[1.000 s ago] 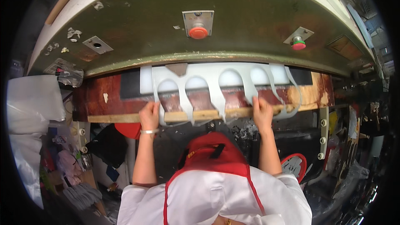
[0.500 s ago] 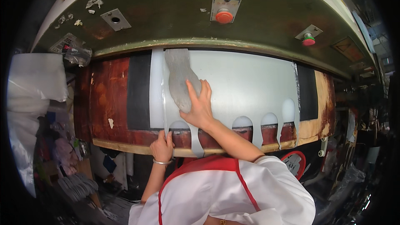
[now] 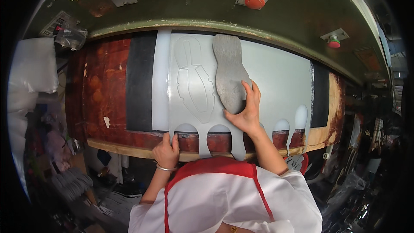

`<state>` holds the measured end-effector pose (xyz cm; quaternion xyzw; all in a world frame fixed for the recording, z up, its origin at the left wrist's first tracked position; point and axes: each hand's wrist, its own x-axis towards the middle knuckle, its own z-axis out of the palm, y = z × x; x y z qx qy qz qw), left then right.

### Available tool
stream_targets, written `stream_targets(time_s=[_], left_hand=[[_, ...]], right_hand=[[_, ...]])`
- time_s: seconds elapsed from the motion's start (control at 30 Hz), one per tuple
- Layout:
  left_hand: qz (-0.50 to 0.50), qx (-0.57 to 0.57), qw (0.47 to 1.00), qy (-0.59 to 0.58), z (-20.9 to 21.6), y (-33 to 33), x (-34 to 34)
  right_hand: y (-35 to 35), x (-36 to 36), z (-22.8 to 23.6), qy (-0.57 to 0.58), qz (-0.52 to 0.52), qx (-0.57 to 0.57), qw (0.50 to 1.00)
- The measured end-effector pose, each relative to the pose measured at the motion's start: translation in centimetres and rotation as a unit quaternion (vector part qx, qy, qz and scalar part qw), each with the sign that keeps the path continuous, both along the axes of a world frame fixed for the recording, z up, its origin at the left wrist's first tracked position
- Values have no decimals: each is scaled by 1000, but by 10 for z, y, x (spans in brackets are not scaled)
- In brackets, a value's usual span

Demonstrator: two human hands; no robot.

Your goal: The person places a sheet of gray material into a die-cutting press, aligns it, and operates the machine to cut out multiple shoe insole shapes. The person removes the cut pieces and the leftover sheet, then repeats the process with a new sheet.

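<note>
A pale grey sheet (image 3: 276, 82) covers the middle of the work surface, its near edge cut into rounded scallops with tongues hanging between them. Toward its left side, a sole-shaped outline (image 3: 195, 77) with a second line inside is marked into it. Right of this outline stands a grey, sole-shaped plate, like a cutting die (image 3: 228, 62). My right hand (image 3: 246, 110) grips the die's near end between thumb and fingers. My left hand (image 3: 166, 151) is closed at the sheet's near left corner, pinching its edge.
Beyond the surface is a green machine beam (image 3: 194, 0) with a red push button (image 3: 255, 1) and a smaller red-and-green button (image 3: 334, 42). White and black strips lie under the sheet over a reddish-brown board (image 3: 97, 86). Clear plastic sheeting (image 3: 36, 69) hangs at left.
My right hand has shifted the sole-shaped die to the right, uncovering the marked outline where it stood. My left hand stays at the near left corner. The view has shifted slightly.
</note>
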<state>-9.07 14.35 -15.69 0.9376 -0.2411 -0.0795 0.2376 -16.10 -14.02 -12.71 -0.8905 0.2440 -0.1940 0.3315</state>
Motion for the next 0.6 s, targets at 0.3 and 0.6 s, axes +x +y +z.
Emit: stream_targets(time_s=[0.3, 0.6], left_hand=[[28, -4, 999, -25, -3, -65, 72], [38, 8, 996, -81, 3, -155, 164]], right_hand=[[-183, 38, 68, -236, -309, 41, 920], [-280, 27, 52, -190, -352, -164, 902]])
